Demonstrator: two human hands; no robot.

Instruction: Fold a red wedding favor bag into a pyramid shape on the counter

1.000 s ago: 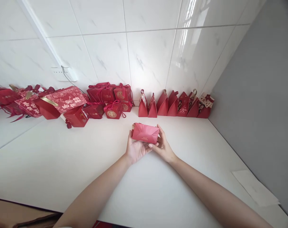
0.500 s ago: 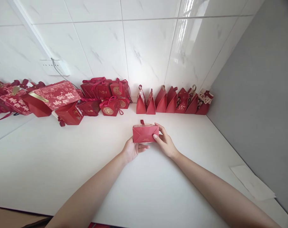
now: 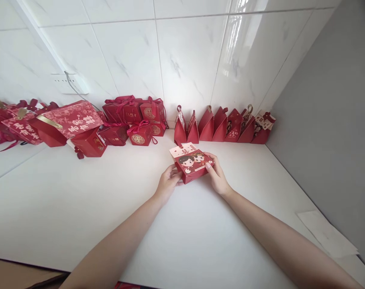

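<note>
My left hand (image 3: 167, 184) and right hand (image 3: 217, 176) pinch a small red gift box (image 3: 192, 162) between closed fingertips, cartoon couple facing up. It sits centre-table (image 3: 80, 200); red pouches (image 3: 224, 126) line the wall at twelve o'clock.

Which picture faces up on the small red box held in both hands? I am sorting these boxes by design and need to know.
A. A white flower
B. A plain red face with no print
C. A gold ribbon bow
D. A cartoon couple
D: the small red box, held between the left hand and the right hand, shows two cartoon faces side by side on its upper face.
</note>
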